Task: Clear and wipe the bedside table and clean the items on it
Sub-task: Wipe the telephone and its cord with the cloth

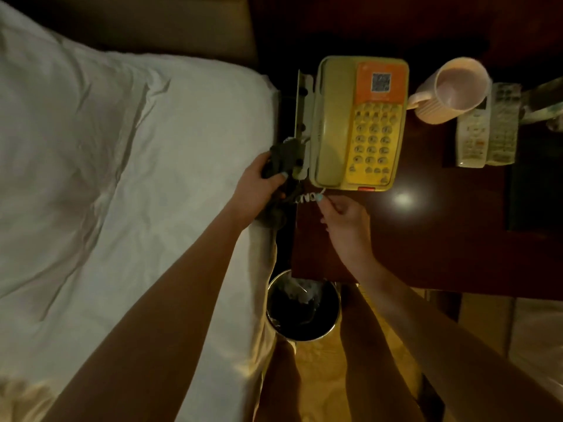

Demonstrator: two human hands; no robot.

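Observation:
A yellowed corded telephone (359,123) with an orange label lies on the dark wooden bedside table (426,233), its handset in the cradle. My left hand (259,187) grips a dark grey cloth (285,156) at the phone's left edge, beside a white wall plate. My right hand (341,214) pinches the coiled phone cord (306,198) just below the phone. A pink ribbed mug (451,89) stands to the right of the phone. Two remote controls (487,132) lie further right.
The white bed (122,178) fills the left side, tight against the table. A round waste bin (303,306) with a dark liner and crumpled paper stands on the floor below the table's front edge. Some glossy wrapped items sit at the far right edge.

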